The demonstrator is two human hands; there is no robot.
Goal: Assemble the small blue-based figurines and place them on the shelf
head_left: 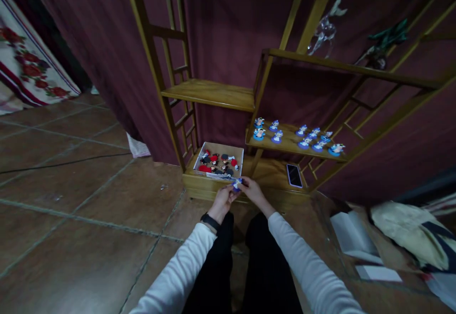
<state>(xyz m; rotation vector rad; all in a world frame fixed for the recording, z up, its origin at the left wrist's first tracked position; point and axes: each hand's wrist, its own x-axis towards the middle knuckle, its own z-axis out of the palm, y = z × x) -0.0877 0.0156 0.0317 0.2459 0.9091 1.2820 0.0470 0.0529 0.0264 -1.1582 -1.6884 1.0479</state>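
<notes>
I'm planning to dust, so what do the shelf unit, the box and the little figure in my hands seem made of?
Shelf unit: probably varnished wood, given yellow-brown planks and sheen. Box: likely matte cardboard, with thin walls and brown interior. Little figure: perhaps painted plastic, purple and white; too small to confirm.

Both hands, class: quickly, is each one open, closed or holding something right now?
Left hand: holding the small blue-and-white figurine.
Right hand: fingers closed on the same figurine.

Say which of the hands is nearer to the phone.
Right. The right hand is left of the phone, across a gap; the left hand is farther left, beyond the small figurine both hold.
</notes>
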